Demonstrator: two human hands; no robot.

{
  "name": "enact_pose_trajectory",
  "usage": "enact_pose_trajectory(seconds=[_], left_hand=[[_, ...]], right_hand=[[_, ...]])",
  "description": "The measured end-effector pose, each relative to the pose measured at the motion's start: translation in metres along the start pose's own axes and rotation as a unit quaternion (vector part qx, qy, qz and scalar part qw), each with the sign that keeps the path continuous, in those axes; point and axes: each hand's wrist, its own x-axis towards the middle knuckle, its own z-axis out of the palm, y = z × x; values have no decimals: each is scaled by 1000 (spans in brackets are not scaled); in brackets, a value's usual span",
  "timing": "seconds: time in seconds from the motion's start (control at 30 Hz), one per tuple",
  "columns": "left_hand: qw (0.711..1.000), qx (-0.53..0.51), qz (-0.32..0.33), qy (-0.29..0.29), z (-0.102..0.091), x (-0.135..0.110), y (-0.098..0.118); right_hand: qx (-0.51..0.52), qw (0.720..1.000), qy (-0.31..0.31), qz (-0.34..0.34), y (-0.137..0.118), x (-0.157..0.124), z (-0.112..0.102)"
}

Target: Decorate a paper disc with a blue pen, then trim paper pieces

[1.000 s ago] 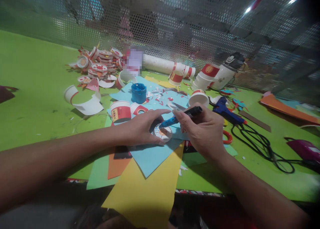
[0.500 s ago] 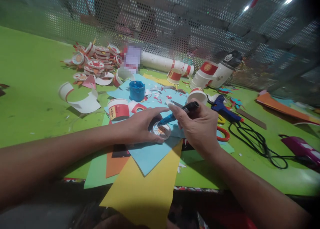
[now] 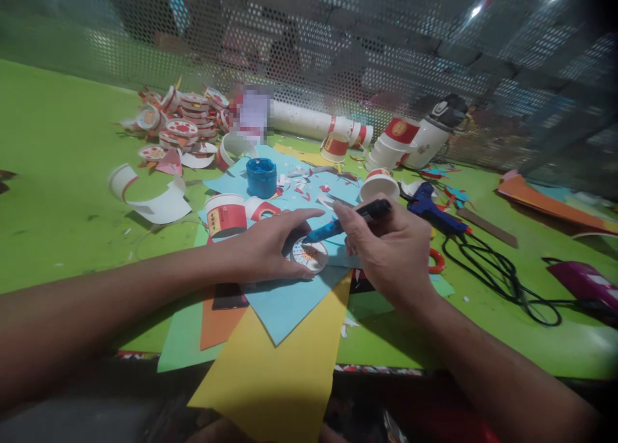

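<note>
My left hand (image 3: 275, 243) curves its thumb and fingers around a small round white paper disc (image 3: 313, 257), which looks like the bottom of a paper cup and carries blue and orange marks. In my right hand (image 3: 393, 250) is a marker pen (image 3: 369, 211) with a black end and a blue-smeared front, its tip at the disc's upper left edge. Both hands rest over light blue paper (image 3: 277, 311), with yellow paper (image 3: 275, 378) under it. Behind my left hand are an open jar of blue paint (image 3: 261, 178) and a cut red-and-white paper cup (image 3: 226, 214).
Farther back lie a heap of decorated paper discs (image 3: 181, 124), stacked paper cups (image 3: 393, 143) and a white bottle (image 3: 432, 137). To the right are a blue glue gun (image 3: 434, 211) with its black cord, orange scissors handles (image 3: 437, 261) and a purple device (image 3: 586, 285). A perforated screen (image 3: 313, 50) stands behind.
The right hand and marker have shifted slightly right and the pen leans flatter, its tip still at the disc's upper left. The left hand still holds the disc. The view has moved a little.
</note>
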Motion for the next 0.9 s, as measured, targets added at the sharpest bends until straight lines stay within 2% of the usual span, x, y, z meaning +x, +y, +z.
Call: enact_pose_trajectory(seconds=[0.13, 0.37, 0.9], left_hand=[[1000, 5, -17, -5, -1, -1, 1], [1000, -11, -15, -12, -1, -1, 0], [1000, -6, 5, -12, -3, 0, 4]], right_hand=[[26, 998, 50, 2, -4, 1, -5], [-30, 999, 9, -27, 2, -2, -2], [-42, 999, -8, -24, 4, -2, -2]])
